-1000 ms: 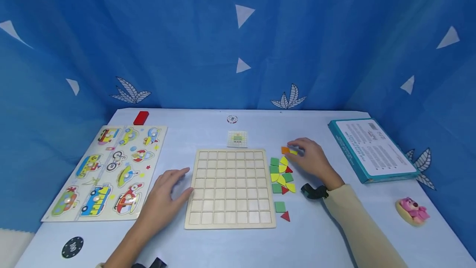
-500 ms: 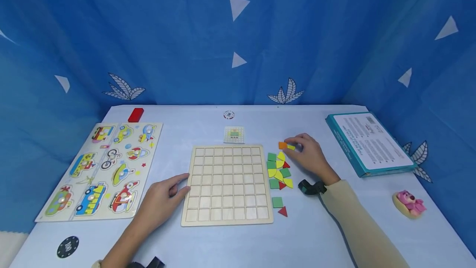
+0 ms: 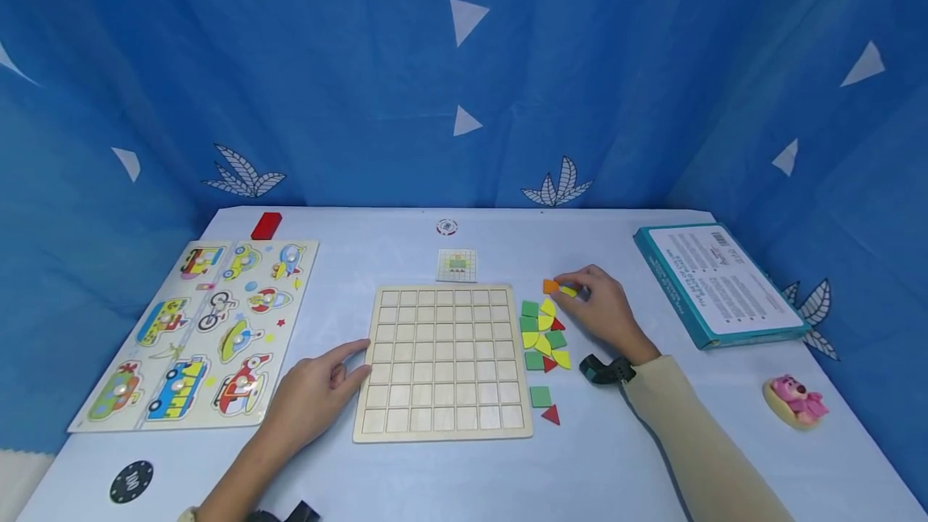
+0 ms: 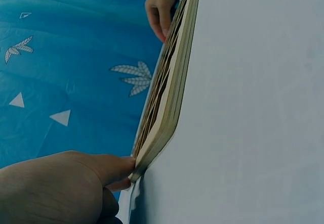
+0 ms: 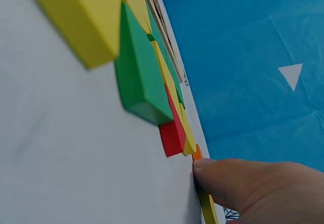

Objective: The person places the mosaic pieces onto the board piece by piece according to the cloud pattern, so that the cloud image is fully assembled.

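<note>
A pale wooden grid board lies on the white table in the middle of the head view. My left hand touches its left edge with thumb and index finger, the other fingers folded under; the left wrist view shows the thumb against the board's corner. Beyond the board's right side, my right hand pinches an orange square piece between thumb and index finger. A yellow piece lies beside it, partly under the fingers. Green squares, yellow quarter-round pieces and red triangles lie along the board's right edge.
A small pattern card lies behind the board. A picture peg puzzle and a red block are left. A teal box and a pink bear figure are right. Round chips lie front left and at the back.
The right thumb and index finger have closed in on the orange square. The left index finger and thumb have come up to the board's left edge. The head view has shifted slightly.
</note>
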A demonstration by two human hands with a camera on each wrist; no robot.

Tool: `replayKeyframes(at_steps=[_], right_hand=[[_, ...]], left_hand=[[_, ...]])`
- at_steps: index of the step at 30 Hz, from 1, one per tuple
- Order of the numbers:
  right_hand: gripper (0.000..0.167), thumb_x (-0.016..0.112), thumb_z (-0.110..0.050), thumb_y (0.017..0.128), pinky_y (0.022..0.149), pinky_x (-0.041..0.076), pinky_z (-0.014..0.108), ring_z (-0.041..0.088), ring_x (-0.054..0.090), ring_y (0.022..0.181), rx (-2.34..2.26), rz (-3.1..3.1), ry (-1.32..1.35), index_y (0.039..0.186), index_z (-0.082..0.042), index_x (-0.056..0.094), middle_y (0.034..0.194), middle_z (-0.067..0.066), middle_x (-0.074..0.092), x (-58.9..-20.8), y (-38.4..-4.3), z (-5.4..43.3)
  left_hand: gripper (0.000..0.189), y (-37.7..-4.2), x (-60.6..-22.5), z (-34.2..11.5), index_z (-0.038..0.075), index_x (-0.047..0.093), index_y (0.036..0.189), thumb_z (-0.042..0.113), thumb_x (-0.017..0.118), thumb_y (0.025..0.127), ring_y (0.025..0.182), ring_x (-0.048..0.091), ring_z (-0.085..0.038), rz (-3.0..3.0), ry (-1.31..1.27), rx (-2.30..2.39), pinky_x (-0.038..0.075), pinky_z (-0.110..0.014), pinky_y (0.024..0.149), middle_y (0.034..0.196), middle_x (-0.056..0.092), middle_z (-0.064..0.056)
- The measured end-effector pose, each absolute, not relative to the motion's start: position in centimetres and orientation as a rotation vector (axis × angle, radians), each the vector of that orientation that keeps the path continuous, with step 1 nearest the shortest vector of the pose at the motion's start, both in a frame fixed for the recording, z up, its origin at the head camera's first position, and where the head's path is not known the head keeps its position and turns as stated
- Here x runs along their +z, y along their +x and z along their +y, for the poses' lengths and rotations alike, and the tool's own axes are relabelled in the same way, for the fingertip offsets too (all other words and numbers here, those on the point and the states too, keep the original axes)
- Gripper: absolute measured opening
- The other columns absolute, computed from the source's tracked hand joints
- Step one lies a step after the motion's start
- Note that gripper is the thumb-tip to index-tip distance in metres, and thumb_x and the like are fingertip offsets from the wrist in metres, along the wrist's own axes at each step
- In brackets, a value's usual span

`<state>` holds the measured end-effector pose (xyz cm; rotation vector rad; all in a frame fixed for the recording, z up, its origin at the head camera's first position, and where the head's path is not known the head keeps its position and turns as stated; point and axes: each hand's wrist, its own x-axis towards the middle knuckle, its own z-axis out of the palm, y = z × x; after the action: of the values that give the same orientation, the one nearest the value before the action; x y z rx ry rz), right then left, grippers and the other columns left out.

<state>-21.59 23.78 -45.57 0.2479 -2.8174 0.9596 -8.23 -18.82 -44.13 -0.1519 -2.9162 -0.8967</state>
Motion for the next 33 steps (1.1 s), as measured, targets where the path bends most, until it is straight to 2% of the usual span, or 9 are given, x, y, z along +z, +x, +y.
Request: replayKeyframes(at_steps=[10,19,29,33], right_hand=[[0.033,0.082,-0.030,0.089,0.075,0.048,0.036,0.021,0.052,0.091,0.939,-2.779,0.247,0.117,-0.013,0.076,0.096,0.003,0.059,-45.7,-21.4,23.8],[0.034,0.082,-0.031,0.089,0.066,0.040,0.034,0.020,0.049,0.082,0.931,-2.763,0.273,0.119,-0.015,0.076,0.084,0.003,0.051,-45.4,-21.4,23.8],[0.034,0.083,-0.034,0.088,0.061,0.036,0.034,0.021,0.046,0.074,0.983,-2.724,0.284,0.117,-0.016,0.077,0.077,0.004,0.047,-44.6,-20.8,22.7],[0.032,0.083,-0.031,0.088,0.060,0.034,0.034,0.021,0.045,0.071,0.977,-2.729,0.301,0.115,-0.015,0.077,0.073,0.003,0.045,-44.2,-20.7,22.2]], left_hand=[[0.037,-8.2,-44.1,-18.8,0.017,0.071,0.129,0.031,0.075,0.095,0.044,0.032,-0.005,-2.905,-0.168,-0.908,0.027,-0.026,0.045,0.051,0.038,0.013],[0.037,-8.2,-44.4,-18.9,0.016,0.071,0.129,0.030,0.076,0.095,0.043,0.031,-0.004,-2.896,-0.178,-0.894,0.027,-0.025,0.045,0.050,0.037,0.014],[0.037,-8.2,-44.4,-19.0,0.017,0.072,0.128,0.031,0.076,0.095,0.044,0.032,-0.005,-2.886,-0.171,-0.909,0.028,-0.026,0.045,0.051,0.038,0.014],[0.037,-8.2,-44.5,-18.9,0.017,0.071,0.128,0.032,0.075,0.095,0.044,0.033,-0.005,-2.892,-0.163,-0.924,0.028,-0.026,0.045,0.051,0.038,0.013]])
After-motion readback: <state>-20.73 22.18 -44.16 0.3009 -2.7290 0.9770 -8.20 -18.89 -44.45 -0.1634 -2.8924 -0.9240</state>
